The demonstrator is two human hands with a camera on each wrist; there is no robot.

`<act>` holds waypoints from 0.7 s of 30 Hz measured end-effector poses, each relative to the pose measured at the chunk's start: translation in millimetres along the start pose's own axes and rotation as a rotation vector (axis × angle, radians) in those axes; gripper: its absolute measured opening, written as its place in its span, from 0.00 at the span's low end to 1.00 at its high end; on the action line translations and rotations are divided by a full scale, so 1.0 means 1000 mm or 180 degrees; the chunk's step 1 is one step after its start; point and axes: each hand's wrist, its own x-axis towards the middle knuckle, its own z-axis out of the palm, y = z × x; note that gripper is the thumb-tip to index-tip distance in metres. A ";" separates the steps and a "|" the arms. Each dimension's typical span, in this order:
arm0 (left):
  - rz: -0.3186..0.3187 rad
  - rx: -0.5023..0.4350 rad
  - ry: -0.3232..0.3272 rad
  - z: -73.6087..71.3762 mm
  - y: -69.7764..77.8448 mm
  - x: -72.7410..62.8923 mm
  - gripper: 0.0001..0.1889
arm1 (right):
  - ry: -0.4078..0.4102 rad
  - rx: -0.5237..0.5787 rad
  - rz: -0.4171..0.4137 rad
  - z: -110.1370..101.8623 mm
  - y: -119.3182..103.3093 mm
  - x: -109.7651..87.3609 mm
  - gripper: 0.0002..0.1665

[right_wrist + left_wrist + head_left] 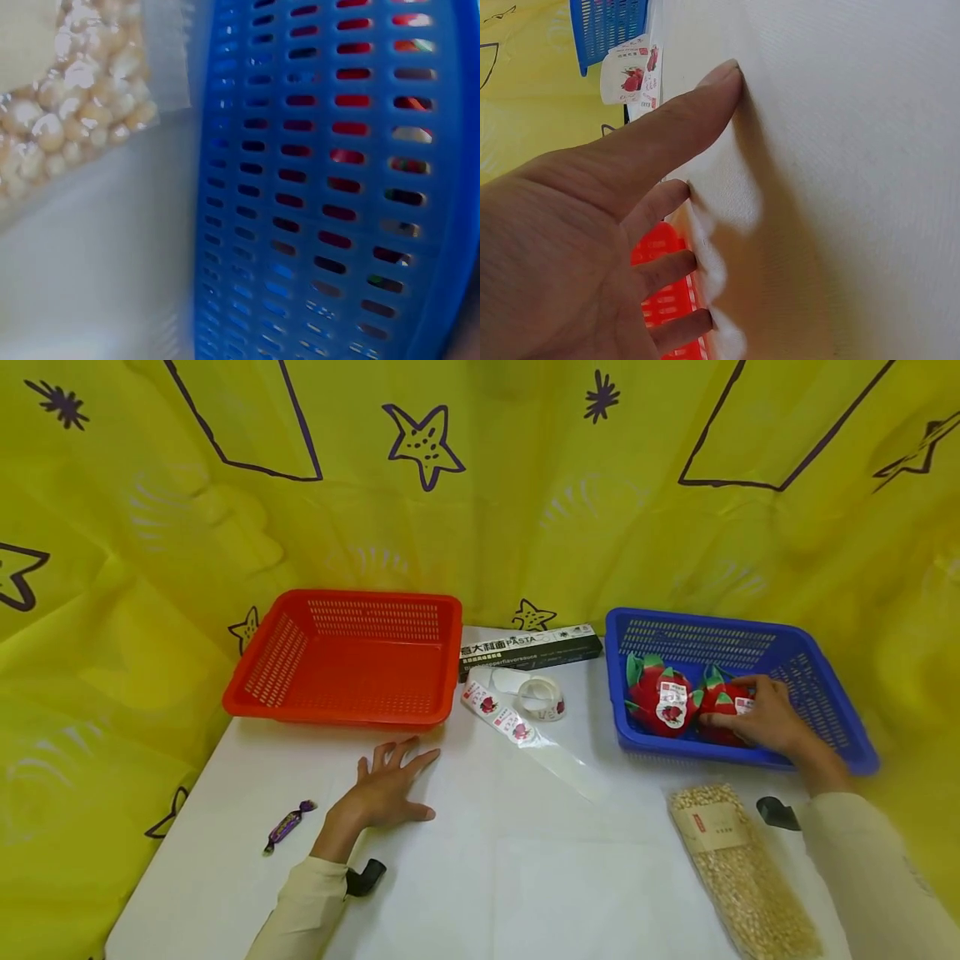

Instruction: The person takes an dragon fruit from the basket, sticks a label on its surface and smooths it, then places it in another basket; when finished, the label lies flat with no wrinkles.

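Observation:
My right hand (774, 717) reaches into the blue basket (840, 710), thumb and fingers around a red dragon fruit (722, 732) with green tips and a white label. Beside it on the left lies another labelled dragon fruit (654, 695). In the right wrist view the basket's slotted wall (315, 217) hides the hand, and red shows through the slots. My left hand (384, 793) rests on the white table with fingers spread, holding nothing, just in front of the red basket (345, 724). The left wrist view shows its thumb (679, 124) extended and its fingertips at the tabletop.
A black pasta box (532, 652) lies between the baskets, with a roll of dragon fruit stickers (542, 700) unrolled before it. A clear bag of pale beans or grains (738, 868) lies near my right forearm. A purple wrapped candy (288, 827) sits left of my left hand.

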 end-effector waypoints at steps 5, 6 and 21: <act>0.0008 -0.0013 0.0001 0.000 0.000 -0.001 0.49 | -0.0175 -0.0056 -0.0008 -0.002 -0.001 -0.002 0.62; 0.0010 -0.0014 0.0006 0.000 0.000 -0.001 0.49 | -0.0201 -0.0073 -0.0009 -0.003 -0.001 -0.003 0.63; 0.0058 -0.0001 0.0023 0.000 -0.002 -0.002 0.49 | 0.0034 -0.0169 -0.0313 -0.005 -0.002 -0.016 0.61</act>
